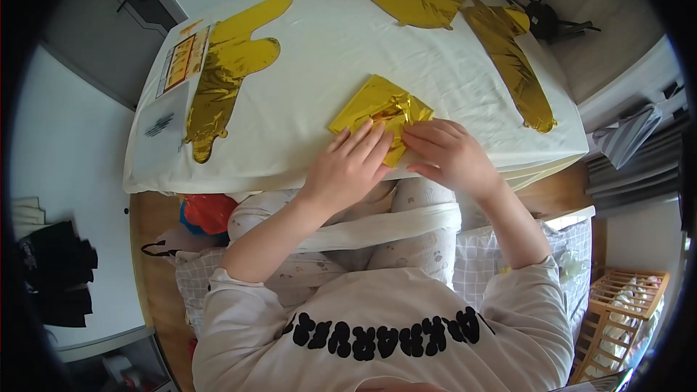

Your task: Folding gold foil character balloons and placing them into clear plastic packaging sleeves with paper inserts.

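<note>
A folded gold foil balloon (370, 98) lies creased on the white-covered table near its front edge. My left hand (348, 163) rests on the near left part of it, fingers stretched out flat and the thumb apart. At its right edge, my right hand (454, 156) touches the foil with extended fingertips. The right thumb stands away from those fingers. Part of the foil is hidden beneath both hands.
Flat gold foil balloons lie around the tabletop: one at left (232, 58), one at the far edge (414, 3), one at right (512, 62). A printed sheet (185, 62) lies at far left. A black stand-like object (544, 20) is at the far right corner.
</note>
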`<state>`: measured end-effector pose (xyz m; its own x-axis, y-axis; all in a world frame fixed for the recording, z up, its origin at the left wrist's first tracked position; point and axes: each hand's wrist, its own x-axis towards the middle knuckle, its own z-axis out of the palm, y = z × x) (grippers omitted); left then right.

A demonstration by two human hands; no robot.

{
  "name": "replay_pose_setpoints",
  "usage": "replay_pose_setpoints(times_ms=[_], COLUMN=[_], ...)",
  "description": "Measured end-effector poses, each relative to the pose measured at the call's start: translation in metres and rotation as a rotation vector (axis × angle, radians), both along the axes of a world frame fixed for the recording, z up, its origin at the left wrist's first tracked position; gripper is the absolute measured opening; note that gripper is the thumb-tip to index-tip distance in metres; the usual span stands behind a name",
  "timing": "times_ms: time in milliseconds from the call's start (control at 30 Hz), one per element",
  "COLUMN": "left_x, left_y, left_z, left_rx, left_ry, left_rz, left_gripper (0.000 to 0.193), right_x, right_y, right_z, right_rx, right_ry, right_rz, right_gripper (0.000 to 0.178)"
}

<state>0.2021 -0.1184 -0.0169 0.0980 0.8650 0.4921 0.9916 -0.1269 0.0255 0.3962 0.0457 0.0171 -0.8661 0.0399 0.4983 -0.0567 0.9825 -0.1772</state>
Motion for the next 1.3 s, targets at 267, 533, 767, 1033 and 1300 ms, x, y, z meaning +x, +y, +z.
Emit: replay_pose_setpoints(times_ms=[267, 533, 767, 1033, 1300], left_x=[0.002, 0.001, -0.042, -0.045, -0.046], left_y=[-0.028, -0.012, 0.03, 0.028, 0.031], left_z=[-0.001, 0.044, 0.038, 0.037, 0.034], left_rx=[0.132, -0.125, -0.414, -0.49, -0.475], left_ry=[0.092, 0.164, 0.1, 0.087, 0.14], left_rz=[-0.138, -0.24, -0.398, -0.424, -0.419], left_gripper=[0.052, 0.084, 0.079, 0.101, 0.103], right_x=[0.007, 0.009, 0.007, 0.007, -0.004], right_y=[-0.018, -0.013, -0.012, -0.007, -0.012], right_z=[-0.022, -0.028, -0.028, -0.034, -0.032], right_rx=[0.307, 0.353, 0.37, 0.346, 0.308], right_ry=[0.157, 0.201, 0.243, 0.275, 0.338], right_rz=[0.02, 0.045, 0.044, 0.069, 0.016], right_gripper=[0.033, 0.031, 0.031, 0.033, 0.034])
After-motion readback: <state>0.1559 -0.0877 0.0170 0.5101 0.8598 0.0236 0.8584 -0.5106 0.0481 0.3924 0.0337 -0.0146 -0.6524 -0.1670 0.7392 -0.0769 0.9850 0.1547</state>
